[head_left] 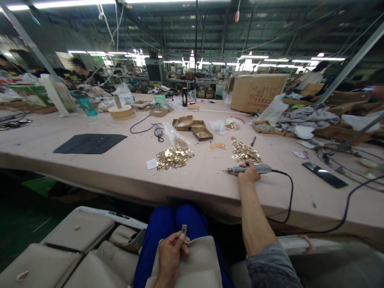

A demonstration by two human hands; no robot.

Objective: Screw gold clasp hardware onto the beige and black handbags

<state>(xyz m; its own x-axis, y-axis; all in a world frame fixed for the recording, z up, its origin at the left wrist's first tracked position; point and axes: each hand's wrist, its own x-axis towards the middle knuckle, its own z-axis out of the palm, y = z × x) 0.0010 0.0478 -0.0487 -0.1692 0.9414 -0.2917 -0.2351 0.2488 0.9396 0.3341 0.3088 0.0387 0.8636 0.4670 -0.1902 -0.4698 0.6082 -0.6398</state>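
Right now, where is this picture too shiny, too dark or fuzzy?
Head view: ceiling lights glare white, and the phone shows a pale reflection; head view: the floor at left below the table is very dark; head view: the far background looks softer than the grey power tool.

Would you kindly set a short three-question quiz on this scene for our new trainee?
1. Multiple choice: What does the right hand hold? A) a phone B) a corded tool C) a bottle

2. True or false: The flat black panel lies left of the corded tool in the picture.

3. Short answer: The left hand pinches a small metal plate; where does the beige item beside it rest?

Key: 1. B; 2. True; 3. On the person's lap.
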